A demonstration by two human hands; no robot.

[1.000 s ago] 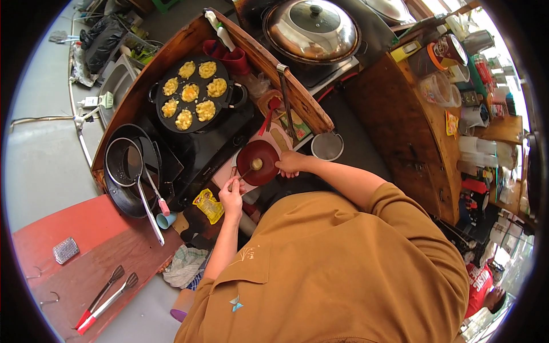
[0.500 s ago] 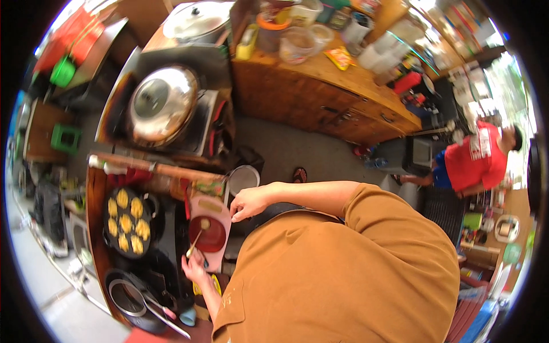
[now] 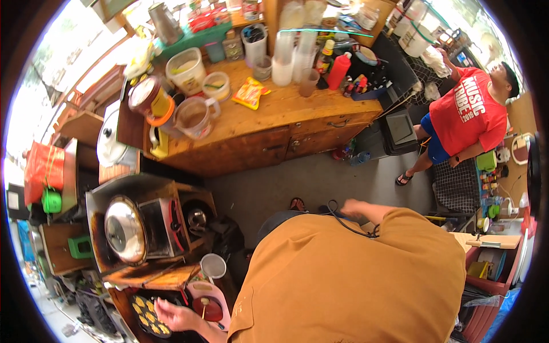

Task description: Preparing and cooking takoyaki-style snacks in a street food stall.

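Note:
My left hand (image 3: 176,316) is over the edge of a dark round pan (image 3: 139,319) at the lower left, its fingers apart and nothing visible in them. Yellow pieces (image 3: 151,316) fill the pan's hollows. A small long-handled tool (image 3: 204,308) rests in a red bowl (image 3: 214,311) on a pink tray (image 3: 222,292), just right of that hand. My right hand (image 3: 353,207) is out in front of my right side, blurred, so its fingers cannot be made out. A black cord (image 3: 357,231) loops beside it.
A lidded metal pan (image 3: 126,230) stands on a stove at the left. A wooden counter (image 3: 274,114) with tubs, cups, a yellow packet (image 3: 250,92) and a red bottle (image 3: 339,71) runs across the back. A person in a red shirt (image 3: 469,108) stands at the right. A grey bin (image 3: 400,134) is nearby.
My view has swung up and to the right. The left hand has let go of the small tool and moved to the pan. My right hand has moved away from the tray to the right.

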